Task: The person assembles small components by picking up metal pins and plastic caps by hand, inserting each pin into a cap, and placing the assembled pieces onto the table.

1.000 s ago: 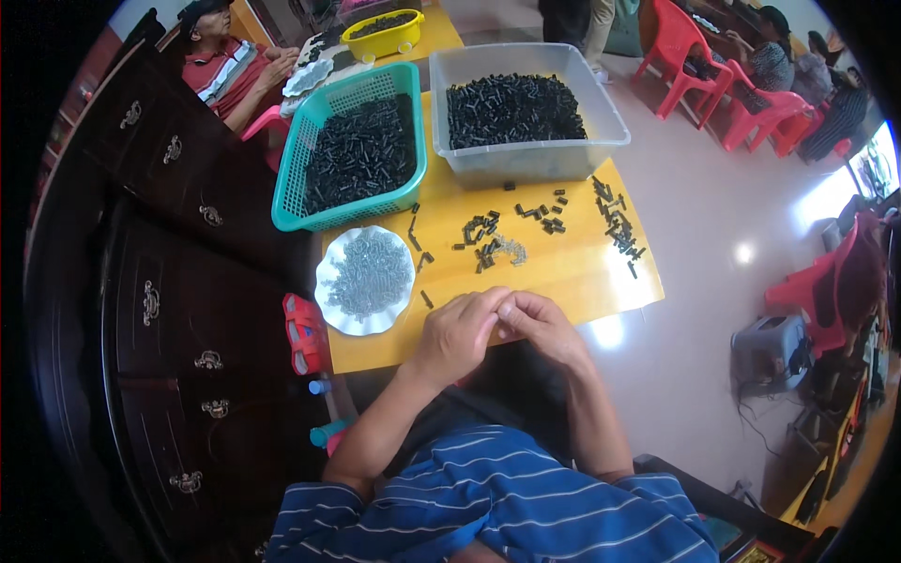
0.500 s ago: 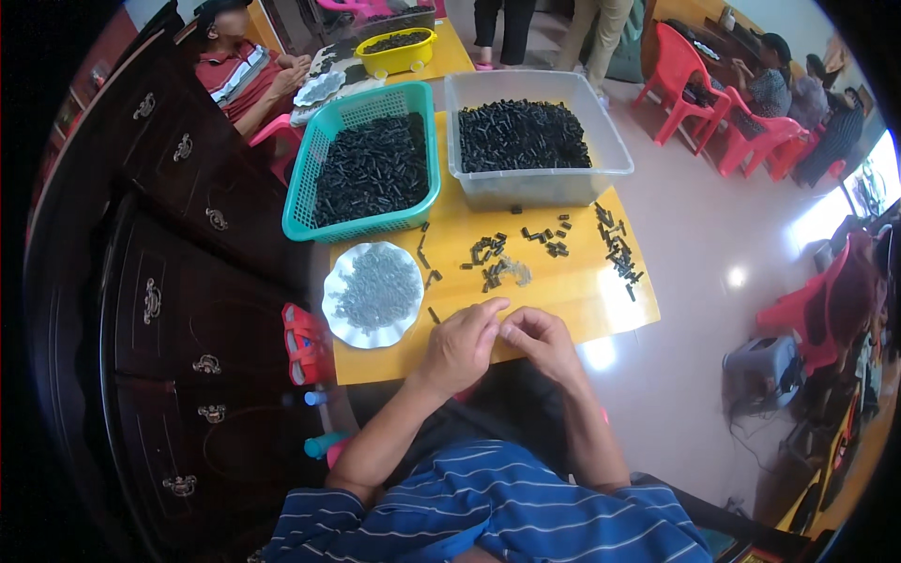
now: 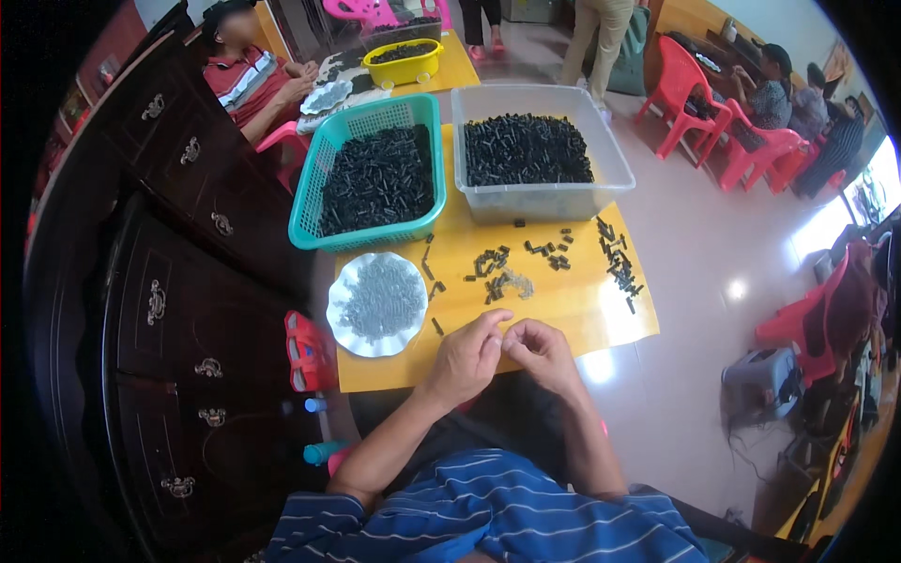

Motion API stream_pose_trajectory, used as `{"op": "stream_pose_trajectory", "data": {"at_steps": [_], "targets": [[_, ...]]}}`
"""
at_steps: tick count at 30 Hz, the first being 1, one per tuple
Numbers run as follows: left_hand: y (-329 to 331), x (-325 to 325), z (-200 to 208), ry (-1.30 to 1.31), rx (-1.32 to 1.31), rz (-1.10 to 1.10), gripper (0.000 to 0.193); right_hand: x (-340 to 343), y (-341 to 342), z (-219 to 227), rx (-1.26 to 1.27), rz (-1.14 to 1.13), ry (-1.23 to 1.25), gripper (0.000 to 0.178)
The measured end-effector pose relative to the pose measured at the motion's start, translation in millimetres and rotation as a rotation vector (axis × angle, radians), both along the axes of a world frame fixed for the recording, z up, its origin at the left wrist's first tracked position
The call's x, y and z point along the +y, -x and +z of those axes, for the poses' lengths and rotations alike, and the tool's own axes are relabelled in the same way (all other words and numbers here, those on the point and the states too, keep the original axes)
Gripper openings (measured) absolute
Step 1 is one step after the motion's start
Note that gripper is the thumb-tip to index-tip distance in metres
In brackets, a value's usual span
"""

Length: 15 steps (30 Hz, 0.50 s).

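Observation:
Over the near edge of the yellow table (image 3: 563,317), my left hand (image 3: 466,358) and my right hand (image 3: 542,354) meet at the fingertips. Both are closed in a pinch; whatever sits between the fingers is too small to make out. Just beyond them lie a small heap of clear little pieces (image 3: 517,283) and loose black tubes (image 3: 490,262). A white scalloped plate (image 3: 340,322) left of my hands carries many small clear pieces. Behind stand a teal basket (image 3: 436,174) and a clear plastic bin (image 3: 554,202), both filled with short black tubes.
More black tubes (image 3: 618,258) are strewn along the table's right side. A dark wooden cabinet (image 3: 253,375) with a red bag (image 3: 308,352) before it flanks the left. At the far end, a person (image 3: 258,80) sits by a yellow tub (image 3: 404,70). Red chairs (image 3: 678,89) stand right.
My fingers stay together at nearly the same spot, with the right hand's fingers slightly more curled. The whole view has shifted a little, so the table appears lower.

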<state>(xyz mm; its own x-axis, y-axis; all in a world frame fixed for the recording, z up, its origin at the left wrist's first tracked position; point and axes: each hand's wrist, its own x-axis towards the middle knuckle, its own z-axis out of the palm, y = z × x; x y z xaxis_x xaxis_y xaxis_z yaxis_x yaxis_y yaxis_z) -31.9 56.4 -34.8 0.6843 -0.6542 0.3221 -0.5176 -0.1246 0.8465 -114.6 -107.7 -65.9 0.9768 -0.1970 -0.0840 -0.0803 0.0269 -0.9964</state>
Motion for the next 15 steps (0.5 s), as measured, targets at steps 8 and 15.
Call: {"op": "stream_pose_trajectory", "data": {"at_steps": [8,15], "targets": [[3,-3,-6,0.038,-0.018,0.006,0.029,-2,-4,6,-0.060,-0.001,-0.039,0.015],[-4,10,-26,-0.005,-0.046,0.053,0.029,-26,-7,12,-0.006,-0.302,0.299,0.018]]}}
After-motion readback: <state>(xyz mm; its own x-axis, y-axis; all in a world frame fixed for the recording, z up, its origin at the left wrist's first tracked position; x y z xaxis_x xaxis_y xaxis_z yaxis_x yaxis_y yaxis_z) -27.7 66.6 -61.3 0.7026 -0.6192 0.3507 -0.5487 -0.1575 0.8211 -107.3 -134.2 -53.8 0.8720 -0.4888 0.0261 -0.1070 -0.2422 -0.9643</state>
